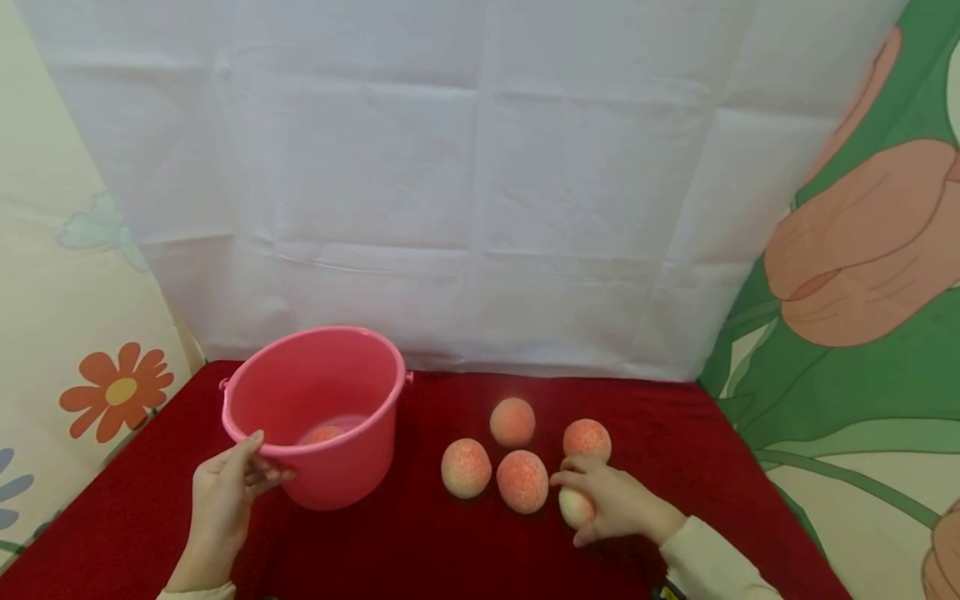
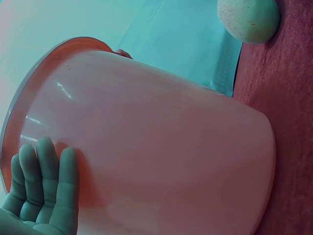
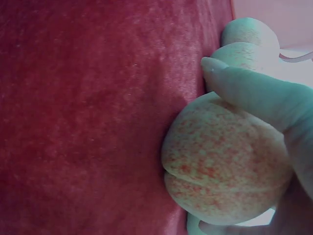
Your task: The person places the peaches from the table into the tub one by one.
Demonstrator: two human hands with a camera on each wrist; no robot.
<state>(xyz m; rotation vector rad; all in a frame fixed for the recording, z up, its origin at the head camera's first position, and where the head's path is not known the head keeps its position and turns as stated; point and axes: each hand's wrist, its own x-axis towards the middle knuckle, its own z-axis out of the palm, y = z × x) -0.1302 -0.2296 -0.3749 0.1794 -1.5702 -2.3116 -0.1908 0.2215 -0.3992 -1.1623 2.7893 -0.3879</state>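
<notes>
A pink bucket (image 1: 337,467) stands on the left, tilted slightly in the head view. My left hand (image 1: 228,492) pinches its near rim, thumb over the edge and fingers against the outer wall; the left wrist view shows those fingers (image 2: 46,181) side by side. An orange-pink peach (image 1: 322,434) lies at the bottom of the bucket, partly hidden by its wall. On the right, my right hand (image 1: 618,502) holds a pale peach (image 3: 225,161) between thumb and fingers. That peach appears to be resting on the cloth. Right behind the hand is another peach (image 1: 587,438).
Left of the right hand lie more peaches: a near one (image 1: 522,482), a paler one (image 1: 467,468) and one farther back (image 1: 512,422). Dark red cloth (image 1: 420,550) covers the table. A white sheet (image 1: 480,208) hangs behind, with patterned cloths at both sides.
</notes>
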